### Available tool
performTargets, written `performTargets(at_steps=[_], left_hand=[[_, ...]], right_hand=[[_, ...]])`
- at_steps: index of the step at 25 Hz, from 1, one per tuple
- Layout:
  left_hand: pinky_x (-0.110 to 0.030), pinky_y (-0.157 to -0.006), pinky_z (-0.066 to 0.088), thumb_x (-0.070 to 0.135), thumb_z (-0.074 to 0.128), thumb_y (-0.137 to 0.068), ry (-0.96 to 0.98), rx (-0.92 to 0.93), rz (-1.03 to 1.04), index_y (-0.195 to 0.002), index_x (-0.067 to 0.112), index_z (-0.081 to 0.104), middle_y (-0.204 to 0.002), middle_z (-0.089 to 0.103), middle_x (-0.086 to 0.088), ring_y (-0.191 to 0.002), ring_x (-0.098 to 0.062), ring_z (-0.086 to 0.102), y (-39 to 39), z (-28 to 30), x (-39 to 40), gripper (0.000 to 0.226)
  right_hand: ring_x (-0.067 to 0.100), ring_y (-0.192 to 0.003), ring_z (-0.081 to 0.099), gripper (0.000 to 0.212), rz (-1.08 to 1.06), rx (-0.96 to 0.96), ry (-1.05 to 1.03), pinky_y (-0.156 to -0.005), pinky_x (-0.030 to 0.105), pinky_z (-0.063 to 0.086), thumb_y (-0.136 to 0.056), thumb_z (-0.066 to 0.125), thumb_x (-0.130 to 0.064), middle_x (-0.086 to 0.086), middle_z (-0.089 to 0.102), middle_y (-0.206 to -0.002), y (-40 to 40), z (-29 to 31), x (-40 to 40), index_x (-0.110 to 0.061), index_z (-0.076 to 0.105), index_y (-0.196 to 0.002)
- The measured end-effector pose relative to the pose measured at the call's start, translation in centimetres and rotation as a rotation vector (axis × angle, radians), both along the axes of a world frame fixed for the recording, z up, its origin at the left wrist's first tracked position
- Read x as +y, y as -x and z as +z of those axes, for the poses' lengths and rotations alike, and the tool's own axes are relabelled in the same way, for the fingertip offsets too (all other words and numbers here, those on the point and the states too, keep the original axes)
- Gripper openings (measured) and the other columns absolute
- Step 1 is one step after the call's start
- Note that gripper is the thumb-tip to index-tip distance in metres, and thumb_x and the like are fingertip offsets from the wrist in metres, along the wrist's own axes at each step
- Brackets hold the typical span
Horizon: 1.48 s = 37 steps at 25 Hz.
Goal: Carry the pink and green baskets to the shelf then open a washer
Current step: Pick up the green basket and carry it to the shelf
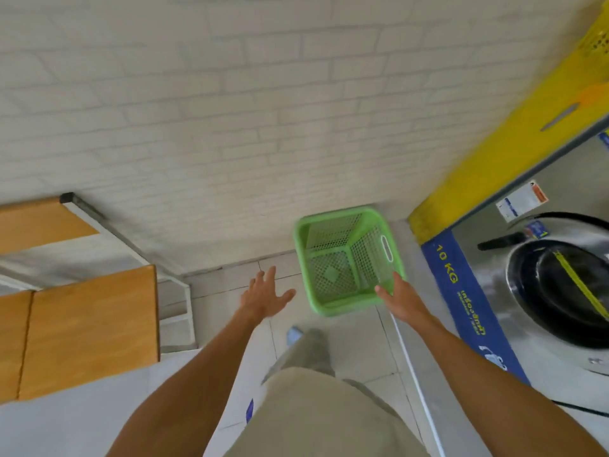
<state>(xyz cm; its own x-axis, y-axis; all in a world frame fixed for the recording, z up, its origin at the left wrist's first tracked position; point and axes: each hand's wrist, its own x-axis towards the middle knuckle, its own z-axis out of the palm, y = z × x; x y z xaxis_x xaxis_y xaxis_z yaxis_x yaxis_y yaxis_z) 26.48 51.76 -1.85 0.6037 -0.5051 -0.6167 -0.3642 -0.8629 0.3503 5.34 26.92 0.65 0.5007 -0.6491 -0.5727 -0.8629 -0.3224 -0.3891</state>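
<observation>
An empty green mesh basket stands on the tiled floor against the brick wall, beside the washer. My right hand reaches its near right corner, fingers spread and touching or just over the rim, with no grip that I can see. My left hand is open with fingers apart, a short way left of the basket and clear of it. The washer with its round dark door is at the right; the door looks shut. The wooden shelf with a white frame is at the left. No pink basket is in view.
A white brick wall fills the top. A yellow panel runs above the washer, and a blue "10 KG" strip edges its front. My beige trousers and a shoe show below on the tiled floor.
</observation>
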Motion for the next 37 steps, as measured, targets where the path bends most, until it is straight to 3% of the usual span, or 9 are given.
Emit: performTargets(at_steps=[5,12,18,20,22,25,29,34,37], left_hand=[[-0.056,-0.111,0.036,0.067,0.05,-0.087,-0.016,0.097,0.125,-0.158,0.024,0.009,-0.164,0.014,-0.009,-0.148,-0.032,0.026,2.8,-4.5,-6.6,0.092],[-0.05,-0.111,0.038,0.055,0.058,-0.09,-0.076,0.211,0.351,-0.158,0.018,0.009,-0.163,0.018,-0.011,-0.144,-0.034,0.034,5.9,-18.2,-11.2,0.092],[-0.059,-0.103,0.04,0.049,0.067,-0.087,-0.082,0.037,0.556,-0.158,0.013,0.005,-0.165,0.004,-0.018,-0.138,-0.045,0.039,4.3,-31.5,-17.0,0.101],[-0.057,-0.103,0.041,0.046,0.068,-0.087,0.03,-0.025,0.577,-0.158,0.011,0.001,-0.163,0.01,-0.02,-0.139,-0.043,0.037,2.2,-34.7,-19.0,0.103],[-0.052,-0.096,0.047,0.033,0.065,-0.091,0.129,-0.055,0.577,-0.158,0.009,-0.003,-0.156,0.029,-0.023,-0.129,-0.044,0.047,0.4,-36.1,-20.3,0.098],[-0.044,-0.082,0.048,0.017,0.055,-0.095,0.11,-0.103,0.618,-0.158,0.015,-0.004,-0.137,0.05,-0.026,-0.108,-0.041,0.059,0.3,-33.5,-20.5,0.087],[-0.044,-0.066,0.051,0.023,0.048,-0.098,0.108,-0.219,0.715,-0.159,0.028,0.005,-0.103,0.055,-0.015,-0.078,-0.031,0.057,3.0,-21.3,-16.3,0.075],[-0.037,-0.07,0.045,0.02,0.047,-0.097,0.081,-0.3,1.009,-0.158,0.027,0.018,-0.094,0.049,-0.01,-0.079,-0.022,0.05,8.9,-5.2,-4.9,0.068],[-0.037,-0.073,0.045,0.017,0.048,-0.096,0.11,-0.384,1.249,-0.158,0.027,0.019,-0.093,0.052,-0.011,-0.08,-0.024,0.054,14.2,1.2,3.0,0.069]], right_hand=[[0.045,-0.129,0.046,0.074,-0.069,0.061,-0.013,-0.101,0.042,0.04,-0.094,0.056,-0.032,0.033,0.044,-0.141,-0.3,-4.8,-7.5,0.0,0.022,-0.15],[0.044,-0.133,0.043,0.077,-0.131,0.107,-0.09,-0.105,0.043,0.039,-0.096,0.055,-0.033,0.03,0.037,-0.149,-2.7,-19.3,-19.9,-0.001,0.014,-0.153],[0.041,-0.13,0.047,0.08,-0.066,0.051,-0.031,-0.104,0.04,0.04,-0.093,0.059,-0.034,0.028,0.042,-0.146,-5.4,-33.3,-27.6,-0.005,0.014,-0.153],[0.04,-0.121,0.056,0.076,-0.062,0.03,0.016,-0.095,0.036,0.046,-0.094,0.055,-0.036,0.027,0.052,-0.139,-6.2,-36.0,-29.1,-0.008,0.016,-0.152],[0.042,-0.115,0.058,0.07,0.013,0.037,0.071,-0.089,0.037,0.047,-0.097,0.05,-0.034,0.027,0.054,-0.136,-6.6,-37.0,-29.5,-0.01,0.015,-0.153],[0.047,-0.11,0.059,0.067,0.129,0.028,0.138,-0.089,0.046,0.049,-0.099,0.043,-0.03,0.032,0.054,-0.133,-7.1,-34.7,-28.7,-0.013,0.009,-0.155],[0.048,-0.109,0.059,0.064,0.234,-0.045,0.164,-0.086,0.047,0.048,-0.1,0.041,-0.031,0.035,0.056,-0.128,-8.6,-23.7,-25.3,-0.015,0.013,-0.155],[0.049,-0.103,0.062,0.066,0.559,-0.105,0.01,-0.086,0.048,0.05,-0.096,0.042,-0.039,0.031,0.06,-0.125,-14.0,-8.7,-16.7,-0.031,0.014,-0.155],[0.047,-0.099,0.064,0.067,0.802,-0.16,-0.03,-0.084,0.048,0.053,-0.093,0.037,-0.047,0.03,0.063,-0.121,-17.8,-3.2,-8.4,-0.037,0.011,-0.154]])
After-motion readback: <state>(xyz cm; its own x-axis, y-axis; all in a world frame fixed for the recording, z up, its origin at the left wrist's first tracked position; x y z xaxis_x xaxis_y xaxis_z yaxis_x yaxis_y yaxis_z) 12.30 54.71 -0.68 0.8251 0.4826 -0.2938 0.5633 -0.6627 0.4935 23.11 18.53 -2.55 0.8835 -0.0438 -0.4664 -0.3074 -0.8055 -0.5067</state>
